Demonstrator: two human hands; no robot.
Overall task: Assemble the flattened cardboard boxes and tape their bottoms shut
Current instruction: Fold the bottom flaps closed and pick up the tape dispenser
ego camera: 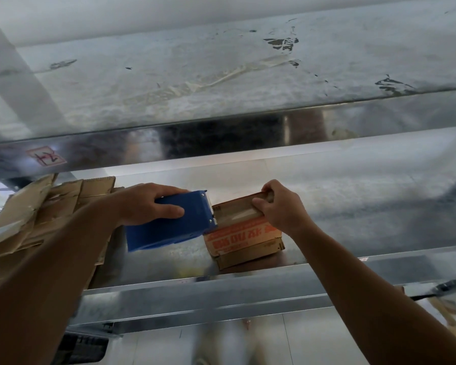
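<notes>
A small cardboard box [244,239] with orange print stands on a steel shelf [340,212]. Clear tape [237,213] runs across its upper face. My left hand [149,204] grips a blue tape dispenser [174,222], whose toothed edge sits at the box's left top edge. My right hand [279,204] pinches the tape end against the box's far right corner. A pile of flattened cardboard boxes [37,217] lies on the shelf at the left, partly hidden by my left forearm.
A second steel shelf [221,75] with tape remains and scuffs hangs above. A shiny front rail [221,293] edges the lower shelf. To the right of the box the shelf surface is bare steel. Dark objects show below at the bottom left.
</notes>
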